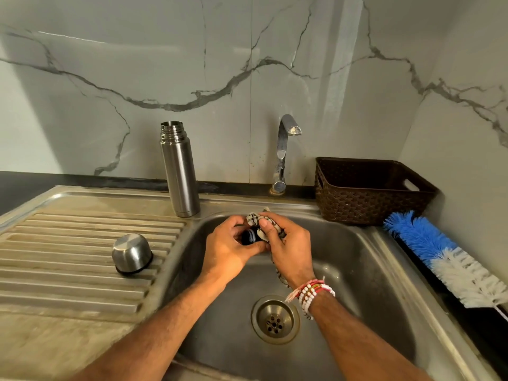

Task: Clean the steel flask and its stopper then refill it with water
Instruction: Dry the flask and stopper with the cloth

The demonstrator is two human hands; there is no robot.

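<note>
The steel flask [180,171] stands upright and uncapped at the back of the sink's rim, left of the tap. Its steel cup lid [132,253] rests upside down on the ribbed drainboard. Over the sink basin, my left hand [228,250] grips the small black stopper [250,236]. My right hand [287,243] presses a patterned cloth [257,220] against the stopper, and the cloth's tail hangs down behind my wrist. Most of the stopper is hidden by fingers and cloth.
The tap [284,149] arches over the basin with no water running. The sink basin [357,270] has a drain [275,319] near its front. A brown woven basket [368,193] sits at the back right, with a blue and white bottle brush [439,257] beside it. The drainboard [68,243] stretches left.
</note>
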